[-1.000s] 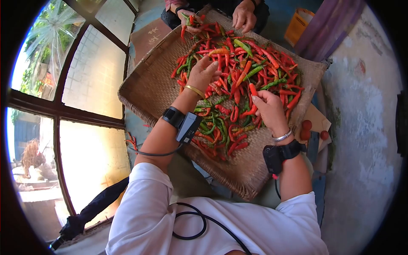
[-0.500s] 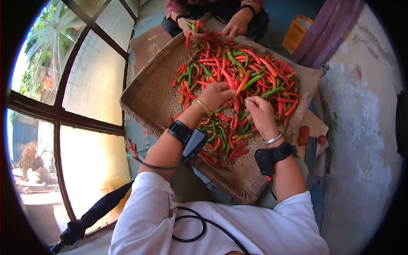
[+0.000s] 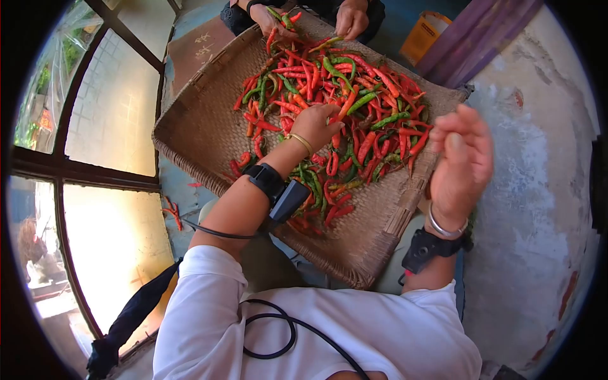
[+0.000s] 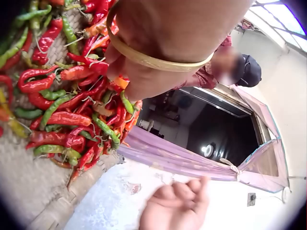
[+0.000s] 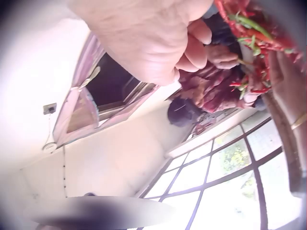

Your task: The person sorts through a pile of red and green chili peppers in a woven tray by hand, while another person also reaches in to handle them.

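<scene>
A wide woven basket tray [image 3: 209, 107] holds a heap of red, orange and green chili peppers [image 3: 373, 88]. My left hand [image 3: 315, 128], with a gold bangle, reaches into the middle of the heap. Its fingertips pinch the near end of an orange chili pepper [image 3: 346, 106]; an orange bit shows between the fingers in the left wrist view. My right hand [image 3: 461, 161], with a silver bangle, is raised past the basket's right edge, fingers loosely bent and nothing visible in them. In the right wrist view the curled fingers [image 5: 194, 50] are seen against the room.
Across the basket another person's hand [image 3: 272, 22] holds several peppers, and their other hand [image 3: 352, 19] is at the far rim. An orange container [image 3: 425, 37] and purple curtain [image 3: 472, 44] stand at back right. A paned window [image 3: 114, 107] and dark umbrella [image 3: 136, 313] are at left.
My hands have parted: the right first came in beside the left with a red pepper, then swung up and right without it. The left stayed over the heap.
</scene>
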Demonstrator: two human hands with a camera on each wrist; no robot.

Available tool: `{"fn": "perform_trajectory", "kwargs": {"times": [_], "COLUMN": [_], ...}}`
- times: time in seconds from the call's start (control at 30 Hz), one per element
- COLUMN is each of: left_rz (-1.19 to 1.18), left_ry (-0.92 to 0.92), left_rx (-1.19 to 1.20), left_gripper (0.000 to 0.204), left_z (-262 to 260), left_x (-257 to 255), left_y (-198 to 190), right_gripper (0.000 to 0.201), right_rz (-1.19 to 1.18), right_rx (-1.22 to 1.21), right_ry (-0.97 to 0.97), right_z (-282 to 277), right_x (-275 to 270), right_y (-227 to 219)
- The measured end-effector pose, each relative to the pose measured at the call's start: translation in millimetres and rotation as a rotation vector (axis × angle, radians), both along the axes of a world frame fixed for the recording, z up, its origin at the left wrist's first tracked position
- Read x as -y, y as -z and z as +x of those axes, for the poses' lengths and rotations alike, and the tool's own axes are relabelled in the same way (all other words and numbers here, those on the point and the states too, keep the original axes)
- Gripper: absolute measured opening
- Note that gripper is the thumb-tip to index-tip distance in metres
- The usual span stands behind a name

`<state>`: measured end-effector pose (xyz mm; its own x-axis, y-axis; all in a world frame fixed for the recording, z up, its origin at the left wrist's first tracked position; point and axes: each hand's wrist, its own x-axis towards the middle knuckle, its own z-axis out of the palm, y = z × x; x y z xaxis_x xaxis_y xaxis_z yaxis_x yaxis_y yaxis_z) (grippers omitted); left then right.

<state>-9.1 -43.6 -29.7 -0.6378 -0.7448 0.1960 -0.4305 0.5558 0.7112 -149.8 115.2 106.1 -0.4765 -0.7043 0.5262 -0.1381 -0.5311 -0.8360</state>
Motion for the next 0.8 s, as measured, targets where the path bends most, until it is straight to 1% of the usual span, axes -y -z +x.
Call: {"fn": "perform_trajectory", "kwargs": {"times": [0.03, 0.1, 0.17, 0.27, 0.37, 0.43, 0.5, 0.57, 0.67, 0.77, 0.8], "left_rz": [0.002, 0.021, 0.076, 0.093, 0.064, 0.071, 0.098, 0.110, 0.091, 0.047, -0.016], "left_ry": [0.005, 0.023, 0.065, 0.070, 0.047, 0.068, 0.037, 0.044, 0.077, 0.102, 0.124], "left_rx": [0.036, 0.015, 0.077, 0.075, 0.064, 0.096, 0.094, 0.049, 0.090, 0.075, 0.055], "left_gripper": [0.031, 0.028, 0.026, 0.022, 0.020, 0.022, 0.022, 0.023, 0.023, 0.021, 0.019], "left_z": [0, 0, 1, 2, 2, 2, 1, 4, 0, 2, 4], "left_x": [-1, -3, -4, -8, -11, -15, -12, -14, -11, -9, -7], "left_y": [1, 6, 4, 4, 4, 4, 8, 15, 14, 16, 21], "right_gripper": [0.050, 0.057, 0.055, 0.055, 0.055, 0.055, 0.055, 0.056, 0.056, 0.056, 0.056], "right_rz": [-0.135, -0.322, -0.364, -0.337, -0.311, -0.294, -0.307, -0.315, -0.385, -0.529, -0.580], "right_rx": [-0.093, -0.429, -0.520, -0.483, -0.451, -0.433, -0.426, -0.426, -0.508, -0.566, -0.557], "right_ry": [0.038, 0.004, -0.072, -0.018, 0.061, 0.116, 0.163, 0.193, 0.244, 0.268, 0.267], "right_z": [4, -4, 0, -4, -4, -5, -10, -15, -40, -61, -64], "right_x": [-10, -31, -49, -64, -80, -89, -91, -91, -80, -53, -42], "right_y": [-19, -49, -81, -70, -64, -61, -58, -56, -61, -63, -65]}}
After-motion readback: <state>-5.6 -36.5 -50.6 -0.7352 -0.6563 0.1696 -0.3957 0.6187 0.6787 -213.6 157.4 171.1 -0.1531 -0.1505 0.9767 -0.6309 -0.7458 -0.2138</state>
